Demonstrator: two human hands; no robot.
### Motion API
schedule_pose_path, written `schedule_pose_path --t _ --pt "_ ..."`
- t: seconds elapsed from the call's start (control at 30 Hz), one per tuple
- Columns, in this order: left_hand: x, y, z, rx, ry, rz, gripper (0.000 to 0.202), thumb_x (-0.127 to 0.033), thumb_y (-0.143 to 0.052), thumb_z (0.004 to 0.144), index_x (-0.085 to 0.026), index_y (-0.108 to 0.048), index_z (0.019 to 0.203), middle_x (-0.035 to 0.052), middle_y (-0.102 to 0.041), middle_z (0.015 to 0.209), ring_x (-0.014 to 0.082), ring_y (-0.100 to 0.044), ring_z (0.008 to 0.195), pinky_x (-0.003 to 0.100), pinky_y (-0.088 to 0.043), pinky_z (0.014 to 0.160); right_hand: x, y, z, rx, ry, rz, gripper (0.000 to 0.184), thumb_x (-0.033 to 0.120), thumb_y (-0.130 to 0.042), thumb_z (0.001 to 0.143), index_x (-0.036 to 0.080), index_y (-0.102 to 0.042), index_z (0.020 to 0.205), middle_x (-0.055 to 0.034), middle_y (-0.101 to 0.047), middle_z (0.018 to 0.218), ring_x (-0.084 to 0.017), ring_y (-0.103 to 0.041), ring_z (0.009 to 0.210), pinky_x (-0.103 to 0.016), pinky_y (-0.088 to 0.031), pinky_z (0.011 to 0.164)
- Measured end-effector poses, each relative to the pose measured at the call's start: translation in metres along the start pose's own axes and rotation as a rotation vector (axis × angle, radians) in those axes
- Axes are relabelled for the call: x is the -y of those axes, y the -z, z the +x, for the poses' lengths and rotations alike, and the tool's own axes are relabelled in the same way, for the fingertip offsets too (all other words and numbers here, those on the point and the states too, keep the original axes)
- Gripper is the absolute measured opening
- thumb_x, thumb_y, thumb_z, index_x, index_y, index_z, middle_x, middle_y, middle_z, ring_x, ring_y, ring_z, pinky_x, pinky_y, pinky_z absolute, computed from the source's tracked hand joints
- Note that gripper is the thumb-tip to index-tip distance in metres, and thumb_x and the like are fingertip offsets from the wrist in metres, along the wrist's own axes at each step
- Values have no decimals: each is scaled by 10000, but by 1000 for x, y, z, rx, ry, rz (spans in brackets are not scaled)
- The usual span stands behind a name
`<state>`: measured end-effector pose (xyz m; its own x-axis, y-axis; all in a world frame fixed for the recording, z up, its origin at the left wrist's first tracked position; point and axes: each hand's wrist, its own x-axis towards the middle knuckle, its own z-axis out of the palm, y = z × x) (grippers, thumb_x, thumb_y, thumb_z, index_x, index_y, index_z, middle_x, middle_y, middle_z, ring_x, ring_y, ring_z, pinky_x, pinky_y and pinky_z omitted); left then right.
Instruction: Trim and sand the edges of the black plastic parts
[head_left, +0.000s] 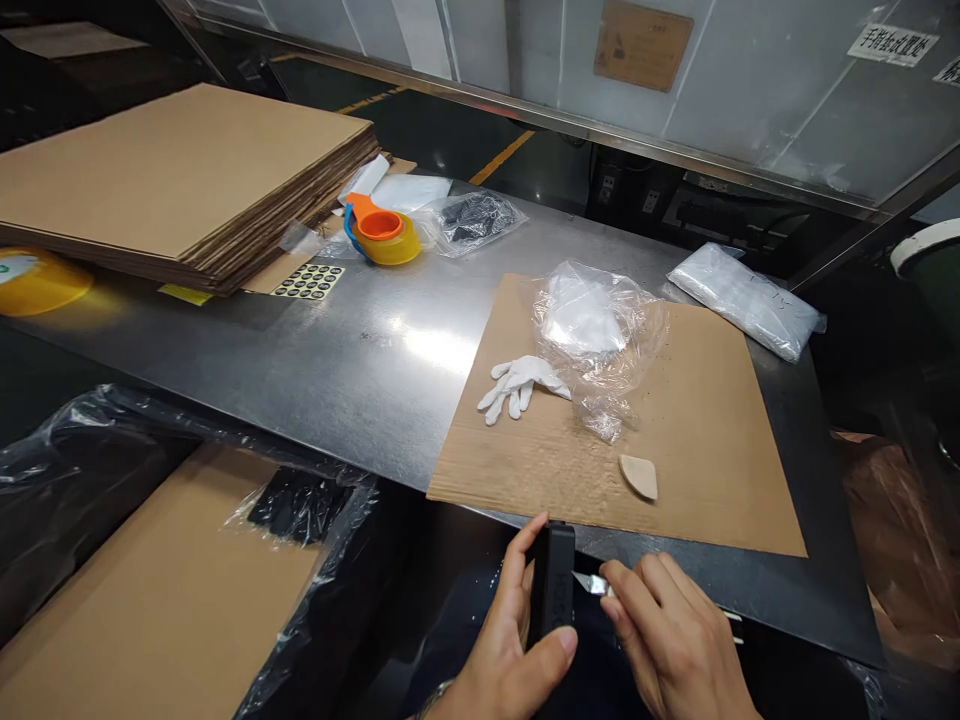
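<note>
My left hand (510,640) is wrapped round a black oblong plastic part (556,580), held on edge below the front of the table. Faint raised lettering shows on its side. In my right hand (679,635) is a craft knife (592,583), pinched between thumb and fingers. The pointed blade faces left, its tip right beside the black part; whether it touches I cannot tell. Beyond both hands lies a flat cardboard sheet (712,440). On it rest a small beige wedge-shaped piece (639,477), a white glove (521,385) and a crumpled clear plastic bag (600,330) with white material inside.
A metal table (375,370) carries a thick stack of cardboard (187,180) at left. Near it stand an orange and yellow tape dispenser (386,235), a sheet of round stickers (309,282) and a bagged dark item (476,220). A plastic-wrapped white bundle (746,298) lies at the right edge.
</note>
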<state>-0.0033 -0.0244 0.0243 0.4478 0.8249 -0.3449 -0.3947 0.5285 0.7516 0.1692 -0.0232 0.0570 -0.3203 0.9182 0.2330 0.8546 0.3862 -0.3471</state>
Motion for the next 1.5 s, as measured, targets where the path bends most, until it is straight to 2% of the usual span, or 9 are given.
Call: schedule_pose_path --t 0.23,0.57,0.7,0.83,1.0,1.3,1.5 --pt "-2 -2 0 -35 12 -1 814 -379 -623 762 -299 -150 1420 83 -551 1005 237 -564 900 423 -445 841 -1 0 0 5 5 10 255 234 -347 943 161 -591 951 -29 -493 649 -147 -461 583 -253 -340 519" --pt "5 1 2 -9 -52 39 774 -412 -609 762 -298 -189 1403 69 -526 965 239 -556 898 438 -452 834 -2 0 -2 42 -6 46 255 239 -358 940 163 -601 942 -24 -506 660 -142 -479 585 -247 -354 516" --pt "2 0 0 22 -4 30 759 -403 -584 786 -309 -156 1405 52 -503 912 192 -551 777 391 -482 743 -5 -3 -4 24 -29 17 231 223 -385 932 157 -599 989 -28 -518 669 -146 -491 599 -253 -364 532" --pt "0 -3 -1 29 0 4 734 -412 -579 792 -338 -155 1387 -2 -448 818 112 -481 623 312 -462 643 -8 -4 -5 -30 -55 68 219 206 -400 930 150 -580 1041 -36 -534 696 -146 -496 620 -256 -370 554" --pt "-1 -5 -1 41 -1 -6 718 -426 -569 798 -355 -149 1377 -7 -433 836 79 -442 577 260 -423 564 -9 -4 -5 -5 -66 74 214 201 -409 926 154 -578 1049 -37 -533 696 -152 -495 628 -264 -371 561" --pt "-2 -3 -3 47 -13 0 701 -380 -569 805 -386 -174 1384 2 -462 877 83 -454 569 345 -444 685 -6 -2 -5 13 -38 58 230 213 -398 928 153 -583 1050 -36 -534 695 -149 -495 620 -261 -379 557" --pt "1 -1 -3 51 -3 -23 755 -372 -583 791 -336 -160 1415 42 -515 899 162 -529 697 388 -456 747 -3 1 -4 17 -16 46 242 215 -396 928 142 -590 1053 -37 -534 693 -148 -503 618 -257 -387 551"
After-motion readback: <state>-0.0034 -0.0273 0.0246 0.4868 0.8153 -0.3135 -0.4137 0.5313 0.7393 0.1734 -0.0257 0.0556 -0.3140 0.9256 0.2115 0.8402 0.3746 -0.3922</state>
